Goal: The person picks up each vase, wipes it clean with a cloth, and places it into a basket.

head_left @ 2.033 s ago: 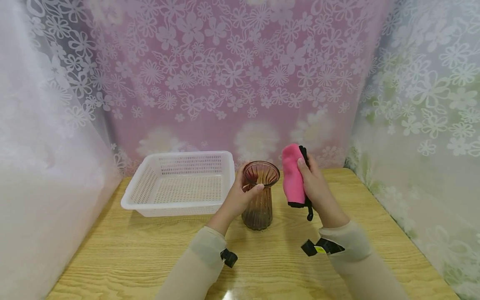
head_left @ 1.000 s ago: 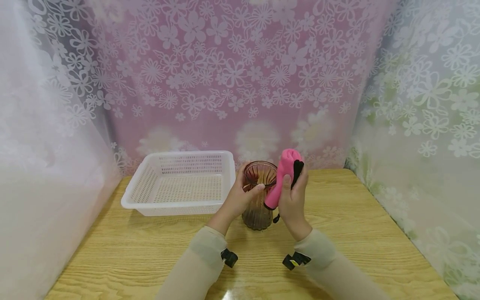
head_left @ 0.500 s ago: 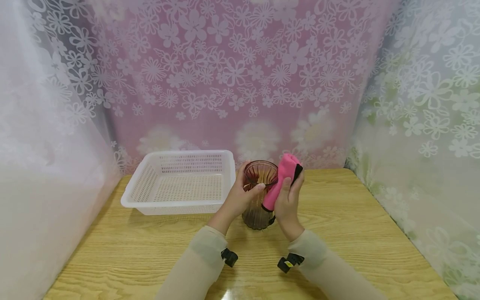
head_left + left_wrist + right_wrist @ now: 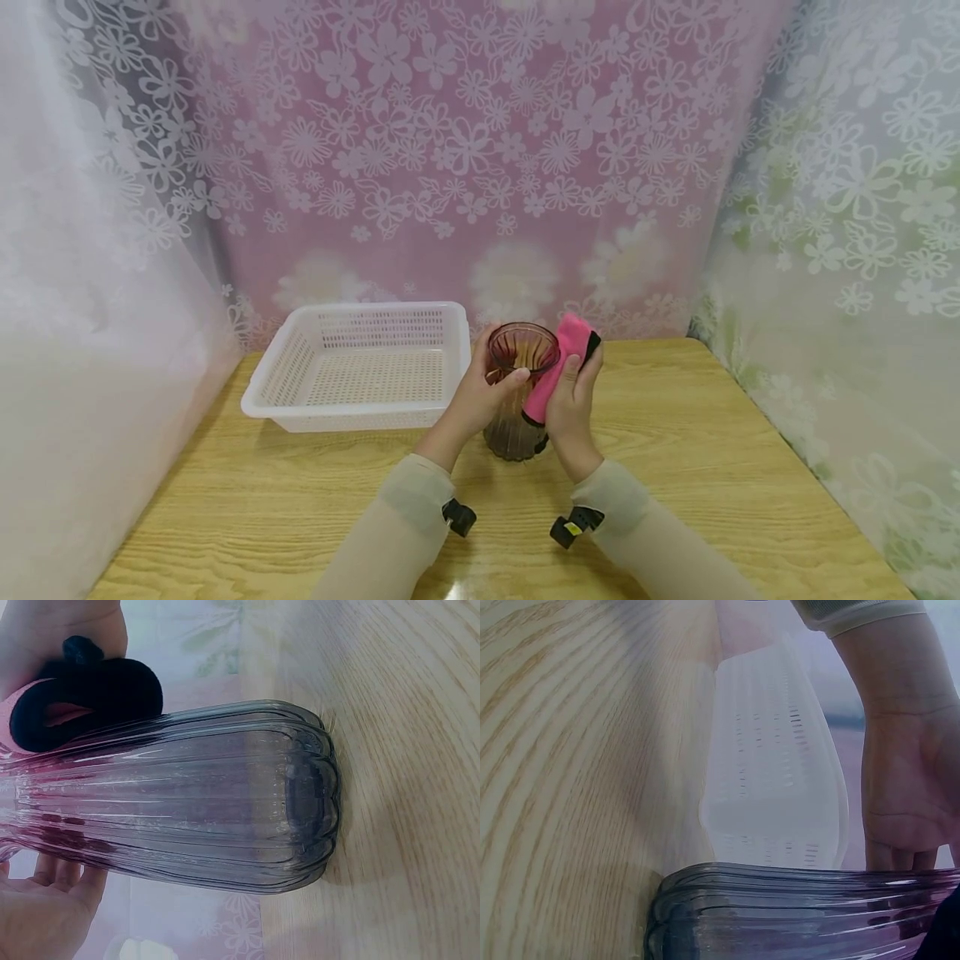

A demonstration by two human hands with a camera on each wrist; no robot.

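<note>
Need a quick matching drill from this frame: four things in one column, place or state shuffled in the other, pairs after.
Things:
1. ribbed glass vase
2. pink cloth
3. white basket
4. left hand

States:
A. gripped by the right hand, pressed on the vase's side
B. grips the vase below the rim
C. nothing in it, at the table's back left
D. upright on the table between both hands

Pairs: 1-D, 2-A, 3-C, 4-B

Beige long sleeves [image 4: 405, 517], black wrist clips [image 4: 458, 516]
</note>
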